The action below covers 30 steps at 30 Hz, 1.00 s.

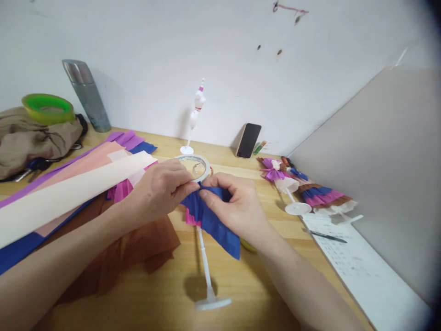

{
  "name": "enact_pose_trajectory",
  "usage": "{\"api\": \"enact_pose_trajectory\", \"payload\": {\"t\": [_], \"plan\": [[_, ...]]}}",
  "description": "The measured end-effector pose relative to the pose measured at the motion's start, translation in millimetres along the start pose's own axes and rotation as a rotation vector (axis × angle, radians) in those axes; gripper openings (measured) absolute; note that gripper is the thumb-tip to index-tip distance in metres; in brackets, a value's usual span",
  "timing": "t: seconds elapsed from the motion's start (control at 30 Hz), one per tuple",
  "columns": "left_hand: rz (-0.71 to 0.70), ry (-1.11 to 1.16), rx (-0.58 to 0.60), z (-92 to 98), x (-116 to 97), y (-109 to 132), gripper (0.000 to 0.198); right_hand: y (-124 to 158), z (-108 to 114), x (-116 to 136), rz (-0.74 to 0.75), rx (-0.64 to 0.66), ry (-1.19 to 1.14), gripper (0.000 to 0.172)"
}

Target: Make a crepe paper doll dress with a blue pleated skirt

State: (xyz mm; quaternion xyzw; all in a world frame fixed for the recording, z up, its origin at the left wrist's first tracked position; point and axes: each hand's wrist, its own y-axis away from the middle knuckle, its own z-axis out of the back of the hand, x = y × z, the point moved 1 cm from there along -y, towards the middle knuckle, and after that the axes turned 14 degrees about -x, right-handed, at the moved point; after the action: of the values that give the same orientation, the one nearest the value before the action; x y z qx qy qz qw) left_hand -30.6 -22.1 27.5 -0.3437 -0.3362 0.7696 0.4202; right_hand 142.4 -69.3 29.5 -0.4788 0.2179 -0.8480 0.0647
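Both hands meet near the middle of the view on a strip of blue crepe paper (220, 227). My left hand (165, 184) is closed, thumb and fingers pinching the paper's gathered upper edge. From the other side my right hand (234, 197) pinches the same strip, its loose end hanging down to the right. A bit of pink paper (192, 218) shows below the blue. Beneath it runs a white stand (205, 264) with a flat foot; its upper part is hidden by the hands and paper. Just behind the fingers is a white roll of tape (206, 168).
Coloured paper sheets (79, 193) lie at left, near a bag (37, 142), a green tape roll (48, 108) and a bottle (87, 94). A white doll figure on a stand (196, 110) and a phone (248, 140) are behind. Paper-dressed figures (324, 195) and a pen (327, 236) lie right.
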Motion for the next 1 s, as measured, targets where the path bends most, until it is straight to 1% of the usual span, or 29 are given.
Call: {"api": "enact_pose_trajectory", "payload": {"t": [0.13, 0.27, 0.43, 0.6, 0.73, 0.83, 0.93, 1.0], "plan": [[-0.029, 0.005, -0.036, 0.7, -1.2, -1.3, 0.033, -1.9, 1.2, 1.9, -0.056, 0.013, -0.108, 0.011], [-0.021, 0.022, -0.063, 1.5, -2.0, -2.8, 0.035, -3.0, 2.2, 1.7, -0.050, 0.008, -0.122, 0.011], [0.003, 0.053, -0.050, 1.2, -1.9, -1.8, 0.034, -3.2, 1.5, 0.7, -0.053, 0.025, -0.164, 0.010], [0.016, 0.082, -0.044, 2.3, -0.6, -1.4, 0.031, -6.4, 2.0, -0.4, -0.090, 0.006, -0.191, 0.010], [0.010, 0.090, -0.028, 3.3, -0.4, -1.7, 0.029, -7.6, 2.1, -2.3, -0.101, -0.026, -0.184, 0.013], [0.001, 0.081, -0.022, 3.2, -0.6, -1.6, 0.031, -7.6, 2.6, -3.8, -0.080, -0.042, -0.148, 0.016], [-0.031, 0.081, -0.016, 2.3, -1.0, -2.2, 0.036, -7.8, 3.1, -4.5, -0.037, -0.049, -0.120, 0.014], [-0.052, 0.080, -0.016, 1.5, -1.1, -2.8, 0.037, -7.7, 3.0, -4.8, -0.041, -0.043, -0.111, 0.013]]}}
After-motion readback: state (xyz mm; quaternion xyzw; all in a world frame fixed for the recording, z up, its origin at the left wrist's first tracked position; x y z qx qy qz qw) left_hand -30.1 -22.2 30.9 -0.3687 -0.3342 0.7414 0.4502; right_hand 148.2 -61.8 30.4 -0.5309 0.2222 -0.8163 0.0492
